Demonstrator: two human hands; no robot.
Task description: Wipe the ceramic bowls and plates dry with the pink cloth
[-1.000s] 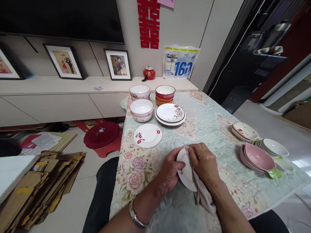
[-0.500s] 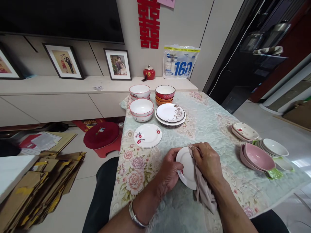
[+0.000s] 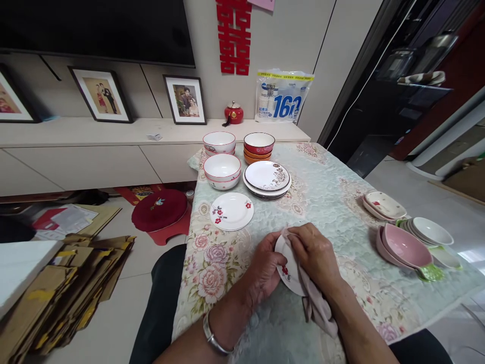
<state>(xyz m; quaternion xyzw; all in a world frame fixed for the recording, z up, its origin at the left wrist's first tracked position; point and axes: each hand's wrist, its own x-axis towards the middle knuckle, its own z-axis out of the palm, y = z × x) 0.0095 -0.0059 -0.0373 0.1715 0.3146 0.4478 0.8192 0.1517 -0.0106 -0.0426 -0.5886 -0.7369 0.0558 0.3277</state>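
Observation:
A small white plate with red flowers is tilted up in front of me over the table. My left hand grips its left edge, thumb on the face. In my right hand is a greyish-pink cloth, pressed on the plate's upper right part and hanging down below. The plate's right side is hidden by the hand and cloth. Just beyond my hands lie flowered white plates and a stack of larger plates with a brown floral pattern.
Stacked white bowls and red and orange bowls stand at the table's far end. Pink leaf-shaped bowls, small white bowls and square dishes sit on the right. A red stool and flattened cardboard are on the left.
My right hand has slid the cloth left across the plate's upper part, covering more of it. The left hand keeps its hold, with the plate slightly turned.

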